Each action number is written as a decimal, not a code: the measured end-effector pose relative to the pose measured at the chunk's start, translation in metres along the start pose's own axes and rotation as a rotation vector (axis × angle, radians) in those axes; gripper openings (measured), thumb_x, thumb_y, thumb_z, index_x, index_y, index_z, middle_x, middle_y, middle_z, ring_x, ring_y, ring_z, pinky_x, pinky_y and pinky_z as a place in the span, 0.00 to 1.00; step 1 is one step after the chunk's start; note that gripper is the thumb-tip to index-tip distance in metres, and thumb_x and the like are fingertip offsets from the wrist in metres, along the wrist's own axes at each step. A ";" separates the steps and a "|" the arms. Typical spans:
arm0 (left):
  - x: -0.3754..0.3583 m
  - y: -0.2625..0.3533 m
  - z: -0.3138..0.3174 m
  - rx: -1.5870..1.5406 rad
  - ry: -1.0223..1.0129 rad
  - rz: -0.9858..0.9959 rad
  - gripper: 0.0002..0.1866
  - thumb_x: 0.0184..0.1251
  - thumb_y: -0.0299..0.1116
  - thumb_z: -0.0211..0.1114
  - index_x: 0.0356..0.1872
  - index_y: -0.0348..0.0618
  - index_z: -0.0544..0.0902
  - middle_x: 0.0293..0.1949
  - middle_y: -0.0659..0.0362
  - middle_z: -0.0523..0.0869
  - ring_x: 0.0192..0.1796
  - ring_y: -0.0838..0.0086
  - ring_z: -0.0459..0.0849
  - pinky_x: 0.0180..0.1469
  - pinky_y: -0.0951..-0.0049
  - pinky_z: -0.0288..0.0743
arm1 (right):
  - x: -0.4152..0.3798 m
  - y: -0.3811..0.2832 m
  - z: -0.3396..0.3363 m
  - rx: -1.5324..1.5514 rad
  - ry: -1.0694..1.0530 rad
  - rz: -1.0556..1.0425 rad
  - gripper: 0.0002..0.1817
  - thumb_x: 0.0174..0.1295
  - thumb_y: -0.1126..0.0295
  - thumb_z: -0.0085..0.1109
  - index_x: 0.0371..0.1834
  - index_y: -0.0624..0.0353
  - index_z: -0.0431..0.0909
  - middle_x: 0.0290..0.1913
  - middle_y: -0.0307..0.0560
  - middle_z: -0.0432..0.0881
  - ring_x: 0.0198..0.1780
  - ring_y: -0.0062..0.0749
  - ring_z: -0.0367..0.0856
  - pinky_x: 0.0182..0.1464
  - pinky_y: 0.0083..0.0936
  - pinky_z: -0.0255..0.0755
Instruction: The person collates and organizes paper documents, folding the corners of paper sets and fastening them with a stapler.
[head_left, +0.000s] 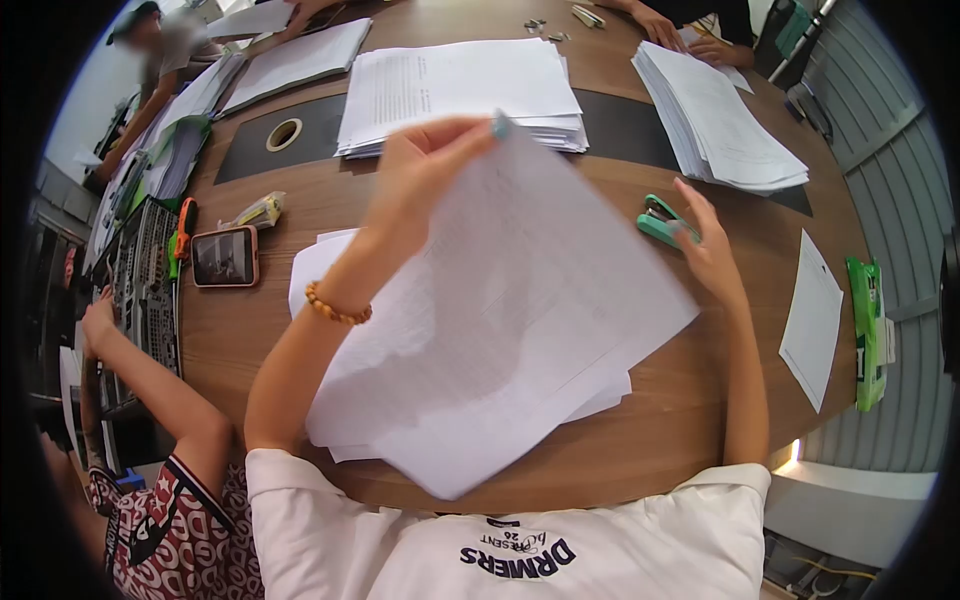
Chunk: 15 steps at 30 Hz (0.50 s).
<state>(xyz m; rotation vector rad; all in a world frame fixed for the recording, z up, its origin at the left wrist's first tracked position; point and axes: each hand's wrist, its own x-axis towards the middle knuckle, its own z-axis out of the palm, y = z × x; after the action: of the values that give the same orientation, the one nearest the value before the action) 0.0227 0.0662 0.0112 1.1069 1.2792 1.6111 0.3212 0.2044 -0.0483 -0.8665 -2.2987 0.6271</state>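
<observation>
My left hand (420, 180), with a beaded bracelet on the wrist, pinches a white sheet of paper (560, 260) by its top corner between thumb and fingers. The sheet hangs tilted over a loose pile of papers (335, 400) in front of me and covers most of it. To the right, my right hand (715, 250) is open, fingers apart, beside a green stapler (652, 232) lying on the table. The thumb is right at the stapler's near end.
Beyond the sheet stands a thick paper stack (460, 85); another stack (720, 125) lies right. A phone (225, 257), tape roll (284, 135), orange-handled tool (186, 222) and keyboard (145, 270) are left. A green packet (868, 330) lies at the right edge. Other people's hands work around the table.
</observation>
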 end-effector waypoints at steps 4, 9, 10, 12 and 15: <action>0.020 0.038 -0.019 -0.398 0.141 0.017 0.12 0.56 0.33 0.63 0.38 0.35 0.79 0.30 0.59 0.82 0.32 0.78 0.79 0.33 0.81 0.73 | -0.007 -0.051 0.015 1.484 -0.356 0.046 0.37 0.59 0.47 0.47 0.60 0.68 0.56 0.61 0.50 0.61 0.61 0.31 0.59 0.60 0.29 0.56; 0.032 0.019 -0.028 -0.481 0.283 0.005 0.14 0.57 0.33 0.61 0.42 0.36 0.77 0.35 0.58 0.81 0.38 0.76 0.79 0.42 0.77 0.72 | 0.012 -0.094 0.019 0.867 -0.077 0.284 0.20 0.55 0.65 0.58 0.47 0.67 0.70 0.42 0.44 0.77 0.41 0.23 0.75 0.45 0.21 0.68; 0.031 0.015 -0.031 -0.431 0.324 -0.009 0.15 0.58 0.34 0.60 0.43 0.36 0.76 0.38 0.57 0.81 0.40 0.75 0.79 0.45 0.76 0.71 | 0.021 -0.097 0.013 0.785 -0.004 0.292 0.16 0.53 0.70 0.59 0.43 0.67 0.72 0.38 0.42 0.78 0.38 0.21 0.75 0.42 0.20 0.69; 0.025 0.003 -0.052 -0.294 0.279 -0.018 0.17 0.60 0.37 0.57 0.47 0.36 0.74 0.44 0.56 0.79 0.45 0.73 0.78 0.48 0.75 0.69 | 0.045 -0.099 -0.011 0.633 0.091 0.287 0.14 0.51 0.75 0.58 0.42 0.66 0.73 0.36 0.42 0.79 0.36 0.21 0.76 0.40 0.19 0.70; 0.010 -0.019 -0.098 0.084 0.190 -0.171 0.20 0.64 0.40 0.51 0.52 0.39 0.72 0.49 0.56 0.77 0.51 0.70 0.76 0.51 0.76 0.67 | 0.093 -0.107 -0.057 0.323 0.139 0.086 0.14 0.54 0.75 0.54 0.44 0.65 0.73 0.37 0.41 0.79 0.35 0.22 0.76 0.40 0.19 0.70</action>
<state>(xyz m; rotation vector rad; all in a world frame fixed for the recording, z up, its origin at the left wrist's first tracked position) -0.0727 0.0503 -0.0170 0.8833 1.5355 1.5746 0.2578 0.2098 0.0904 -0.8270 -1.9741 0.9163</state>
